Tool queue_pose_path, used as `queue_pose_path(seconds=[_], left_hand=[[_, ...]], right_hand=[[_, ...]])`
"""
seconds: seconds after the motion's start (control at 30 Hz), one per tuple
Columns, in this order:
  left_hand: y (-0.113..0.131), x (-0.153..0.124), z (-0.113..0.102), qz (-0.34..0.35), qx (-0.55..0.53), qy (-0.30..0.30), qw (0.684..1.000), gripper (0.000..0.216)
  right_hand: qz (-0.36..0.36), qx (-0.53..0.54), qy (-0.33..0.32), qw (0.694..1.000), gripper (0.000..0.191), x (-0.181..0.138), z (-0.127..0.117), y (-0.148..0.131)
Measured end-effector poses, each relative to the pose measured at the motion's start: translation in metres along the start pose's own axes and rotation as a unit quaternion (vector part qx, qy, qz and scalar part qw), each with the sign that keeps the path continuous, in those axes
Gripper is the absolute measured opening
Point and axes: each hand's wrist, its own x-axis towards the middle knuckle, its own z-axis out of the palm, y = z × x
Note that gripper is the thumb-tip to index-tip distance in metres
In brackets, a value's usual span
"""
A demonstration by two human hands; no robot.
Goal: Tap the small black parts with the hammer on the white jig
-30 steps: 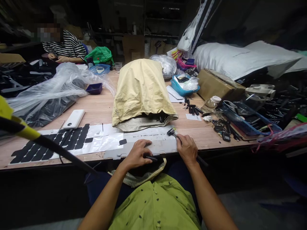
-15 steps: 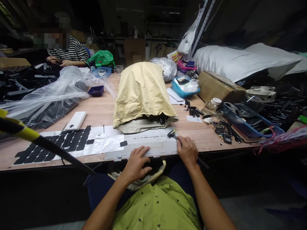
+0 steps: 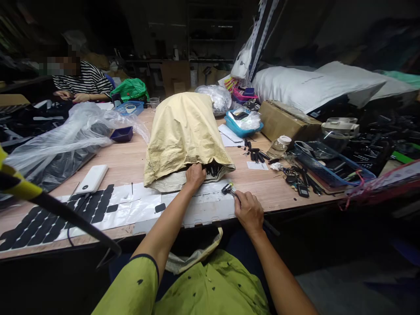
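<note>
Yellow sack [image 3: 183,131] lies straight ahead of the hands on the table [image 3: 126,159], its long axis running away from me and its mouth facing me. I have the left hand [image 3: 196,176] nearer to it, fingers at that mouth, just left of the black parts [image 3: 214,168] showing there. The right hand [image 3: 250,212], well apart from the left, is wrapped round the handle of a hammer [image 3: 227,188], whose head is just in front of the sack's near right corner. A grey board [image 3: 210,210] lies on the sack's near side. From my remote view I cannot tell whether the left fingers grip anything; the back of the hand hides them. Inside, the sack is too dark for me to count its parts.
</note>
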Motion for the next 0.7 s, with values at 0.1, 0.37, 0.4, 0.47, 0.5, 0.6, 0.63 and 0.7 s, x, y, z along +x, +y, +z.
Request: queue_pose_path(seconds=[0.1,0.37,0.4,0.47,0.5,0.6,0.63,0.7], left_hand=[[0.004,0.007,-0.002,-0.041,0.019,-0.04,0.998,0.021],[-0.033,-0.049,-0.013,0.055,-0.05,-0.018,0.997,0.017],[-0.04,-0.061,-0.012,0.075,-0.069,-0.024,0.994,0.016],[-0.051,-0.082,-0.008,0.101,-0.102,-0.039,0.989,0.013],[-0.056,-0.091,-0.005,0.107,-0.115,-0.044,0.987,0.013],[-0.064,-0.106,0.008,0.111,-0.147,-0.046,0.982,0.013],[-0.065,-0.108,0.011,0.113,-0.157,-0.041,0.98,0.013],[-0.066,-0.109,0.018,0.117,-0.172,-0.029,0.978,0.014]], right_hand=[[0.004,-0.004,-0.005,1.0,0.024,0.0,-0.001,-0.002],[0.013,-0.01,-0.019,1.0,0.023,0.001,-0.004,-0.006],[0.015,-0.009,-0.023,1.0,0.023,0.001,-0.004,-0.006],[0.018,-0.004,-0.03,0.999,0.023,0.002,-0.005,-0.005],[0.018,-0.003,-0.032,0.999,0.023,0.002,-0.006,-0.005],[0.017,-0.007,-0.03,0.999,0.022,0.003,-0.007,-0.002],[0.018,-0.005,-0.029,0.999,0.023,0.004,-0.007,0.0],[0.019,0.013,-0.033,0.999,0.023,0.005,-0.007,0.004]])
